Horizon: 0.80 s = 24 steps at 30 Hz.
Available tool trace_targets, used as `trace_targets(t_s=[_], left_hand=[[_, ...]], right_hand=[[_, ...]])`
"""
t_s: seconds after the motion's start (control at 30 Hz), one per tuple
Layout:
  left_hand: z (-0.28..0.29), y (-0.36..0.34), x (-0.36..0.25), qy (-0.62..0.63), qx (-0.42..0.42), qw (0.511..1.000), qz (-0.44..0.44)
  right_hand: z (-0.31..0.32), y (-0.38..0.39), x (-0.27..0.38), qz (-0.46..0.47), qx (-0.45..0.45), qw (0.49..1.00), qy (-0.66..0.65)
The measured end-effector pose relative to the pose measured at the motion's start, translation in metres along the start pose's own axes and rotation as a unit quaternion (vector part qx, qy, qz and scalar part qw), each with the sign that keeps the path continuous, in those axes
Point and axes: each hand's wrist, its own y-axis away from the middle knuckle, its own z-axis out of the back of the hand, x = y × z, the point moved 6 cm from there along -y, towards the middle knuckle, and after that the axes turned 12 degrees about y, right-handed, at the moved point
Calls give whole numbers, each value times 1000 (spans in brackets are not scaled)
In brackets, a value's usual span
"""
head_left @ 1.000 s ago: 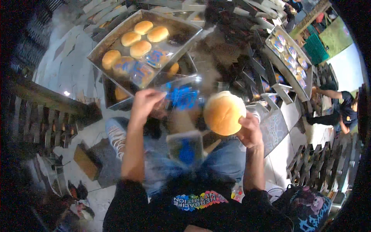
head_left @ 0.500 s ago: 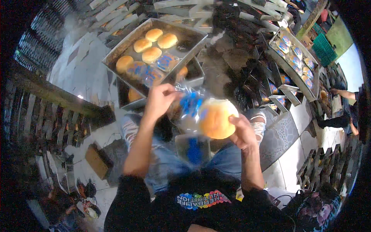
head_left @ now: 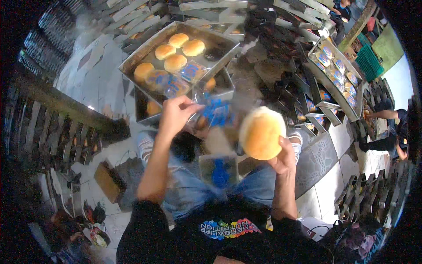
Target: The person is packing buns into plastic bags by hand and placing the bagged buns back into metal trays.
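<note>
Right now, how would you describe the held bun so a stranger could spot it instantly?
Find the big metal tray, upper left of centre. Look down and right to the right hand gripping the bun. Unlike the tray's buns, it is held aloft.

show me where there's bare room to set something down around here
Bare metal shows in the near tray, between the loose buns and the right wall. White floor tiles lie bare between the right forearm and the stacked trays at lower right. Crowded: the near tray's lower left, and the right-hand tray of bagged buns.
</note>
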Motion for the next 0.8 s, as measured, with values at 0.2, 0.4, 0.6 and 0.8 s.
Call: trace_targets(t_s=[0.2, 0.4, 0.6, 0.8], left_hand=[[-2, 1, 1, -3, 33, 999, 19], [13, 3, 9, 83, 37, 995, 37], [17, 7, 5, 57, 33, 997, 39], [21, 10, 6, 246, 58, 950, 184]], right_hand=[[-12, -4, 3, -8, -19, 959, 283], [-14, -7, -7, -24, -41, 984, 170], [-20, -8, -2, -43, -16, 974, 222], [-42, -19, 2, 93, -1, 840, 535]])
